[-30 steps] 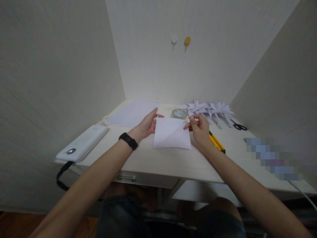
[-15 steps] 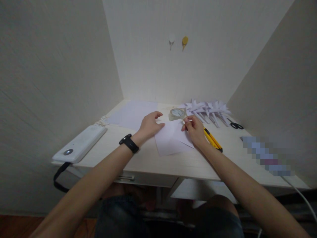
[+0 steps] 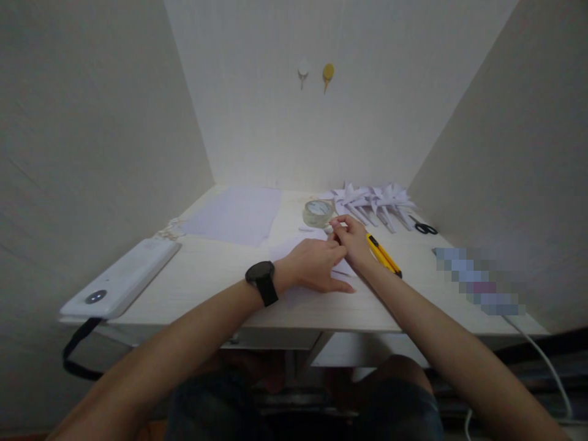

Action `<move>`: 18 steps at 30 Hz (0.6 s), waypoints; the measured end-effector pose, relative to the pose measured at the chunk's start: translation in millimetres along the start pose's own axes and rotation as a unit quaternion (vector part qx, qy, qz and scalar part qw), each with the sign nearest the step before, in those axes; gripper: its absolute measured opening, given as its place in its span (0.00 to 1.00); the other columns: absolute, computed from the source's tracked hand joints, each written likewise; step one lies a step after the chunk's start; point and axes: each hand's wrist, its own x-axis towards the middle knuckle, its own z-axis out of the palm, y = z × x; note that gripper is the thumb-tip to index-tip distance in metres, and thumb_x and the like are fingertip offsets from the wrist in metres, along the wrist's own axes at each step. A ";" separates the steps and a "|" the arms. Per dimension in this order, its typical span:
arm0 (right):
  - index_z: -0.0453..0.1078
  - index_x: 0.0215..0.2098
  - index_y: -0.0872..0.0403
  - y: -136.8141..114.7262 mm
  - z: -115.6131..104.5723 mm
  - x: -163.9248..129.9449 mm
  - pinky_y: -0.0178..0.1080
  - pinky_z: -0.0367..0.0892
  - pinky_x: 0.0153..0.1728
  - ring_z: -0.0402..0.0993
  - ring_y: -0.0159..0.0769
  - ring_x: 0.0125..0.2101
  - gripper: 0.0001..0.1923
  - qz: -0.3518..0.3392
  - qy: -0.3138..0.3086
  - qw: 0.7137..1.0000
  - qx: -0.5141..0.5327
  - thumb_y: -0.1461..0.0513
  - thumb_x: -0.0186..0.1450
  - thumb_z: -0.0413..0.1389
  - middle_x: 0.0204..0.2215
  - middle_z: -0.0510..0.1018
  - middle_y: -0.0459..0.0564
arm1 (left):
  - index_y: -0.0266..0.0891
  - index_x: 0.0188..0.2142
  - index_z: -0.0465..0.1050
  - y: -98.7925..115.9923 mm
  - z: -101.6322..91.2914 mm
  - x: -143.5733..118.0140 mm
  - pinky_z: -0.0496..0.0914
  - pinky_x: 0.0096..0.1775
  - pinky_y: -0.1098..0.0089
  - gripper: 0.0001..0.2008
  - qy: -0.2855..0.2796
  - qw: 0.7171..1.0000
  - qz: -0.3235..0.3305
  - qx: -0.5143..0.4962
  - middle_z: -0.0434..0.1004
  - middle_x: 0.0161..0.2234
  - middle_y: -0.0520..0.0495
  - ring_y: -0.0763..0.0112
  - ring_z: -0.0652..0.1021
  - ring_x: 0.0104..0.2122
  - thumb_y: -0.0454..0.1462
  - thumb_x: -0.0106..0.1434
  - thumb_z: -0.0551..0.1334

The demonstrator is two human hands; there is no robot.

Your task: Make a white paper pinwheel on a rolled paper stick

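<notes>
My left hand point(image 3: 316, 263), a black watch point(image 3: 261, 275) on its wrist, reaches across a sheet of white paper point(image 3: 287, 246) on the desk. Its thumb points right, apart from the fingers, whose tips come close to my right hand point(image 3: 351, 242). Thumb and forefinger of the right hand are pinched together above the paper's far right side; what they hold is too small to make out. Just beyond them sits a roll of clear tape point(image 3: 318, 213). A yellow utility knife point(image 3: 384, 256) lies beside my right wrist. Both hands cover much of the paper.
Larger white sheets point(image 3: 232, 214) lie at the back left. Several paper pinwheels point(image 3: 374, 199) are piled at the back right, near black scissors point(image 3: 425, 228). A white device point(image 3: 122, 278) with a black strap occupies the left edge. A blurred-out item with a cable point(image 3: 537, 340) is at right.
My left hand has moved right across the paper toward my right hand. The right hand stays pinched near the tape roll. The view has shifted slightly to the right.
</notes>
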 end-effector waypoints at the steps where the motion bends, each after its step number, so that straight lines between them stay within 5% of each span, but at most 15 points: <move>1: 0.66 0.34 0.50 1.6 0.1 0.6 0.33 0.60 0.15 0.66 0.32 0.13 0.18 0.014 -0.003 1.000 0.008 0.46 0.59 0.59 0.14 0.73 0.41 | 0.38 0.34 0.68 0.4 3.6 -0.1 0.63 0.31 0.67 0.28 -0.004 1.000 -0.001 -0.001 0.75 0.36 0.43 0.64 0.75 0.30 0.61 0.54 0.63; 13: 0.68 0.29 0.51 4.7 -2.4 3.2 0.34 0.56 0.12 0.64 0.32 0.12 0.15 0.063 0.007 0.998 -0.009 0.50 0.56 0.61 0.14 0.70 0.41 | 0.36 0.40 0.70 -2.9 18.6 -11.9 0.69 0.42 0.66 0.13 0.143 0.988 0.047 -0.023 0.75 0.42 0.41 0.63 0.76 0.42 0.44 0.64 0.63; 18: 0.69 0.29 0.52 4.6 -1.3 3.3 0.32 0.53 0.12 0.60 0.29 0.11 0.13 0.064 0.018 0.998 -0.010 0.51 0.56 0.60 0.15 0.74 0.43 | 0.37 0.26 0.71 -11.9 15.7 -9.4 0.66 0.31 0.72 0.11 0.176 0.959 -0.119 -0.190 0.73 0.23 0.53 0.73 0.72 0.26 0.41 0.62 0.65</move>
